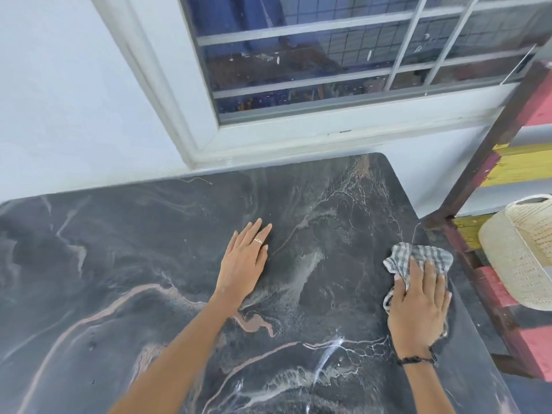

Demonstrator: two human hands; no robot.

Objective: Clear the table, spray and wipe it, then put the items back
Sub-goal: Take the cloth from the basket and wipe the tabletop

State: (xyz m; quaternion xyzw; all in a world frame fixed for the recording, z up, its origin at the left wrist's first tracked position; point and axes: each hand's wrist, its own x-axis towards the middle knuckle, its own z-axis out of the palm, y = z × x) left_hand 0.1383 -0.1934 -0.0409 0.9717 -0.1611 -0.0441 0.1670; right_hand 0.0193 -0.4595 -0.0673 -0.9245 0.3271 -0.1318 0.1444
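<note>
The dark marble-patterned table [125, 264] fills the lower view with nothing standing on it. My right hand [421, 306] presses flat on a grey checked cloth [418, 256] near the table's right edge; the cloth sticks out beyond my fingertips and part of it is hidden under my palm. My left hand [243, 264] lies flat on the tabletop near the middle, fingers together and pointing away from me, a ring on one finger, holding nothing.
A white wall and a barred window [343, 55] rise behind the table's far edge. To the right stands a dark-framed shelf with red and yellow boards [507, 171], holding a cream woven basket [519, 252] close to the table's right edge.
</note>
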